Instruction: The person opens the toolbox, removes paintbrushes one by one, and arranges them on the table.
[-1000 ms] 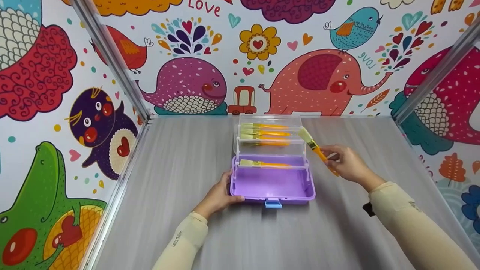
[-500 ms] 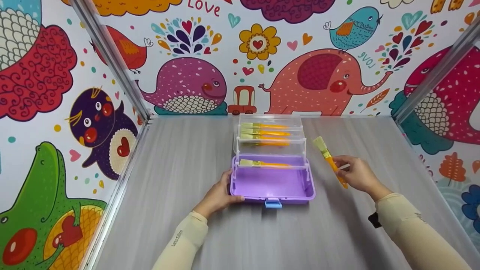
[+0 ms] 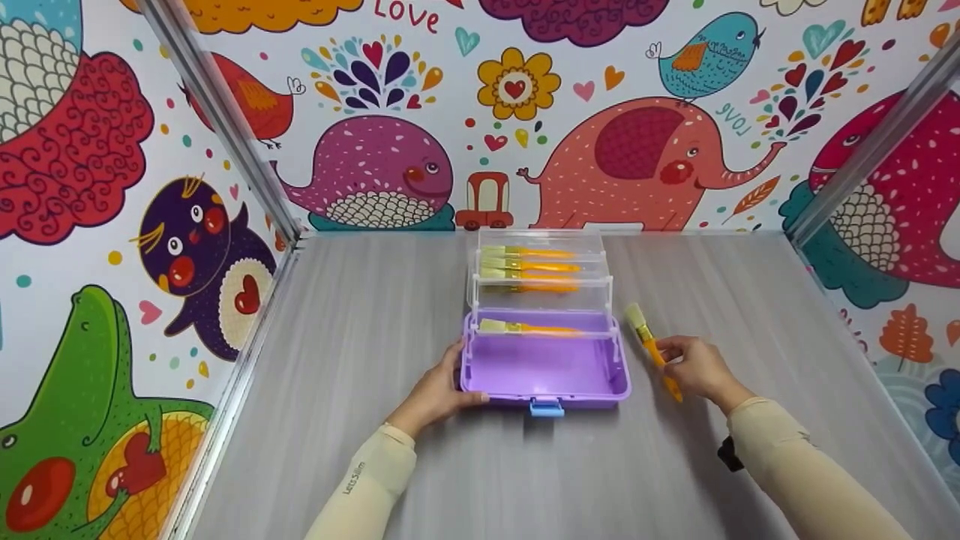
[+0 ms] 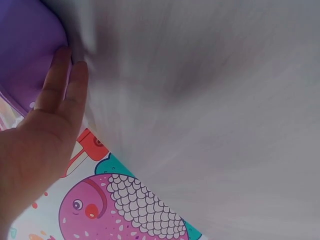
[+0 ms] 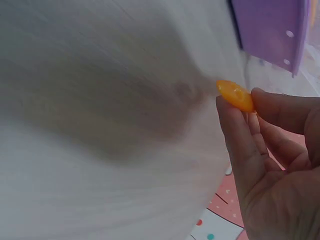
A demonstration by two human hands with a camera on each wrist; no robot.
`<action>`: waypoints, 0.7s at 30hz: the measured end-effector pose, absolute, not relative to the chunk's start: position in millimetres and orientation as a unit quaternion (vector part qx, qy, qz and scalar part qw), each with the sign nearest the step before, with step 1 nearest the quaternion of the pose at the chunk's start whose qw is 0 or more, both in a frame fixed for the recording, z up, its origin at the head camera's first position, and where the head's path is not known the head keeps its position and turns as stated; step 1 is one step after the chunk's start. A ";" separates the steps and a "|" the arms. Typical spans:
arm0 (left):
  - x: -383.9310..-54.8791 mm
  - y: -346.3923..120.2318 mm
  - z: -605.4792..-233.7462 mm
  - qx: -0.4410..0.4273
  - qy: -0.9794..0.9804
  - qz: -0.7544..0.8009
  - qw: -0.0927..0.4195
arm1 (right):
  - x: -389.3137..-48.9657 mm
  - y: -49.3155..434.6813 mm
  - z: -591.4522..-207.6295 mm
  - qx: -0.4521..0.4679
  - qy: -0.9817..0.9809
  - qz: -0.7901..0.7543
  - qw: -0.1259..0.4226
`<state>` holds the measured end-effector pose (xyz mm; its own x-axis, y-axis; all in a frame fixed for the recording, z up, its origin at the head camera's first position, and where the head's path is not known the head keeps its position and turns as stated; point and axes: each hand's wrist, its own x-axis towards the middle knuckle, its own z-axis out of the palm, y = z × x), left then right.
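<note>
My right hand (image 3: 697, 367) pinches a paintbrush (image 3: 651, 349) with an orange handle and pale bristles, just right of the box. The bristles point away from me. In the right wrist view, the thumb and fingers grip the end of the orange handle (image 5: 236, 95). My left hand (image 3: 439, 390) rests on the left front corner of a purple box (image 3: 544, 367), its thumb along the front rim. Two straight fingers (image 4: 55, 82) lie against the box's side in the left wrist view. Several similar brushes (image 3: 551, 267) lie in clear trays raised over the box's back; one brush (image 3: 529, 328) sits in the lowest tray.
The box stands opened on a grey wood-grain table (image 3: 360, 315), a blue latch (image 3: 547, 408) at its front. Printed wall panels (image 3: 390, 172) enclose the back and sides, with metal posts (image 3: 225, 120) at the corners.
My right hand first drew the brush to the right, away from the box, then brought it lower and nearer to me. The left hand and the box stay in place.
</note>
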<state>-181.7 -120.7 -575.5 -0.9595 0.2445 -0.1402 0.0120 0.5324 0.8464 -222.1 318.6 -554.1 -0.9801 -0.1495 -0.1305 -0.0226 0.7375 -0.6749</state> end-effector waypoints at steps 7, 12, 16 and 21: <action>-181.5 -121.6 -576.0 0.077 0.869 0.474 0.118 | -225.1 307.8 -563.1 -0.016 0.925 -0.360 0.119; -181.8 -121.8 -576.4 0.076 0.869 0.475 0.118 | -227.9 301.8 -569.9 -0.012 0.929 -0.350 0.116; -182.0 -121.6 -577.1 0.074 0.867 0.478 0.119 | -228.8 297.1 -574.6 -0.009 0.929 -0.352 0.111; -182.1 -121.9 -577.5 0.077 0.866 0.480 0.117 | -228.0 293.2 -578.8 -0.022 0.936 -0.342 0.086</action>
<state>-182.1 -121.9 -577.5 -0.9605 0.2467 -0.1288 0.0216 0.5277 0.8492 -228.0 293.2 -578.8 -0.9843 -0.1002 -0.1454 0.0171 0.7653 -0.6434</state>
